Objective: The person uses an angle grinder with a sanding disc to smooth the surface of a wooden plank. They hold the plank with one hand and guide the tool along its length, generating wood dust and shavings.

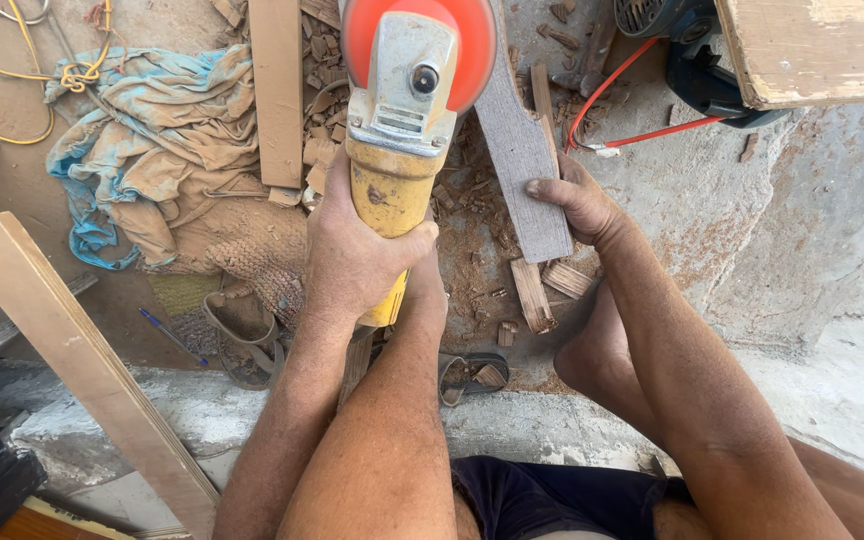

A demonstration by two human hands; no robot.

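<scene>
Head view: our left hand (352, 250) wraps the yellow grinder (397, 150) while our right hand (577, 205) pinches the grey plank (522, 150), apparently against the disc (420, 35), offcuts (542, 290) and dusty rag (167, 130) crowding around.

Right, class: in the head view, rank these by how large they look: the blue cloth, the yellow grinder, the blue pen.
1. Blue cloth
2. Yellow grinder, though it is nearer the camera, so the gap is unsure
3. Blue pen
</scene>
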